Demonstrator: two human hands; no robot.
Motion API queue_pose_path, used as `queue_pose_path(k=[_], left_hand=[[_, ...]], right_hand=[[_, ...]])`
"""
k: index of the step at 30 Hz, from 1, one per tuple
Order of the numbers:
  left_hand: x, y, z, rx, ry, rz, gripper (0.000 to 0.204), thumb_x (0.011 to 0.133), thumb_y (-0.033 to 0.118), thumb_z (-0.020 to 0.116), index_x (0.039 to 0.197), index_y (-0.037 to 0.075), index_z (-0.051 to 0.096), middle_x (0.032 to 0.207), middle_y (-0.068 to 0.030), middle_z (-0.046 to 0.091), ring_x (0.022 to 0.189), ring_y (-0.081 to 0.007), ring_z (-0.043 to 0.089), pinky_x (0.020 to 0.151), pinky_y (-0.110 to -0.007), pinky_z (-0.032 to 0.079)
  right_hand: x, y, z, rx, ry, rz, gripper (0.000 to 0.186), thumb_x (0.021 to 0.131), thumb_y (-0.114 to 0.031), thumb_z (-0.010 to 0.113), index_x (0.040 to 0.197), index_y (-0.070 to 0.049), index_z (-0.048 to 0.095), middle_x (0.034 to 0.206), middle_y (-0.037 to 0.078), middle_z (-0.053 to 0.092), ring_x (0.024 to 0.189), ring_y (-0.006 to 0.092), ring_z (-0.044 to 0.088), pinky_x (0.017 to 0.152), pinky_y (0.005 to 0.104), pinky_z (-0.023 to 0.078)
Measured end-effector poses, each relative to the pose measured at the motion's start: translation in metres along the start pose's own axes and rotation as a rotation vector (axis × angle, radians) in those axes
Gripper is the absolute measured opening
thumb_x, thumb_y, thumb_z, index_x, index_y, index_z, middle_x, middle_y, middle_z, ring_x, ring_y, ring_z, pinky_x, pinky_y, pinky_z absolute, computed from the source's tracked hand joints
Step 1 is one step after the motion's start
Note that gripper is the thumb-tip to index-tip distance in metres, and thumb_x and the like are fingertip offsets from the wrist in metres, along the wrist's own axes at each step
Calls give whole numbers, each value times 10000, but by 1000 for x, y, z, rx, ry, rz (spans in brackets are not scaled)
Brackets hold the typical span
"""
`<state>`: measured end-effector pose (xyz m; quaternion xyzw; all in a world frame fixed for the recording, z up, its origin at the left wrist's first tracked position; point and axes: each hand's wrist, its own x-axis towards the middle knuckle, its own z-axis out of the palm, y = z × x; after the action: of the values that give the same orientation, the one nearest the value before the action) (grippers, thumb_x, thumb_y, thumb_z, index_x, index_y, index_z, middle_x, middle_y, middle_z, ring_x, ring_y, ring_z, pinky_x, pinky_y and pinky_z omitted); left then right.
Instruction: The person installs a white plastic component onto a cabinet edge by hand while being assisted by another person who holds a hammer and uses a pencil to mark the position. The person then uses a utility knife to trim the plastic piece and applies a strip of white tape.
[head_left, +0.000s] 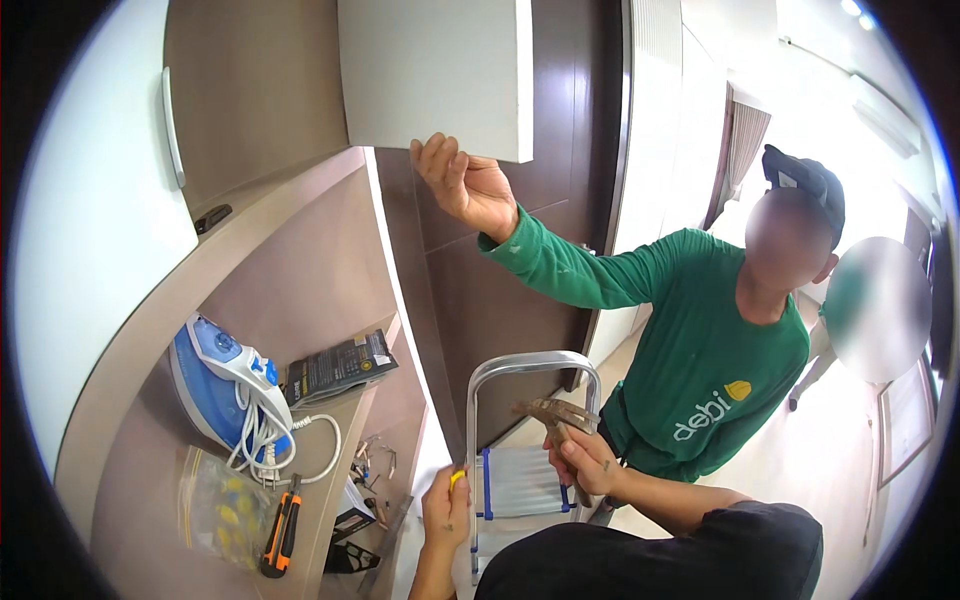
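My right hand (590, 465) grips a metal hammer (555, 412) by its shaft, its head raised in front of the step ladder's rail. Lower and to the left, my left hand (443, 512) is closed on a small yellow item (458, 480), too small to make out. A person in a green top (740, 370) stands facing me, with a raised hand (470, 190) at the bottom edge of a white door panel (435, 70) above my hands.
An aluminium step ladder (530, 362) stands below me. At left, cabinet shelves (270, 260) hold an iron (205, 385), a dark flat pack (340, 370), an orange cutter (280, 530), a plastic bag (215, 505) and several small metal parts. Another person (840, 320) is at far right.
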<state>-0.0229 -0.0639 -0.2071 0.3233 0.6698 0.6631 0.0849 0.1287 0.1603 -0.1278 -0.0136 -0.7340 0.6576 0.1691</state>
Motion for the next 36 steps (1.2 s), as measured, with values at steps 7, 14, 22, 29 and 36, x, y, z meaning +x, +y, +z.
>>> queue_pose_path(k=[7,14,22,29,36], left_hand=[[95,198,-7,476,155,585,279,990,85,631,1256,13,677,1136,-182,726,920,-294,707,806,-372,547],[160,353,-19,793,319,914,233,977,86,634,1193,45,711,914,-156,684,749,-291,640,692,-387,498],[173,419,5,1169,228,836,275,993,135,619,1217,-1,701,1120,-191,735,950,-300,697,869,-353,530],[175,423,14,1234,192,854,277,994,135,607,1225,20,708,1119,-184,738,929,-306,690,849,-355,531],[182,423,17,1301,169,834,282,994,121,597,1239,32,705,1072,-178,734,899,-302,678,826,-352,522]], right_hand=[[41,-34,-12,44,52,-297,572,1056,-539,497,1237,3,530,735,40,549,571,99,525,540,259,456],[101,-95,-31,147,128,-608,555,1074,-507,502,1302,-1,481,747,48,529,565,120,541,569,283,501],[118,-119,-50,394,74,-633,532,1073,-456,538,1289,29,491,772,45,531,583,106,528,559,253,478],[116,-109,-57,405,-1,-594,528,1076,-459,526,1309,13,482,777,49,517,579,112,523,562,270,491],[111,-103,-57,447,11,-579,516,1073,-431,552,1299,29,487,776,40,527,582,104,521,557,254,473]])
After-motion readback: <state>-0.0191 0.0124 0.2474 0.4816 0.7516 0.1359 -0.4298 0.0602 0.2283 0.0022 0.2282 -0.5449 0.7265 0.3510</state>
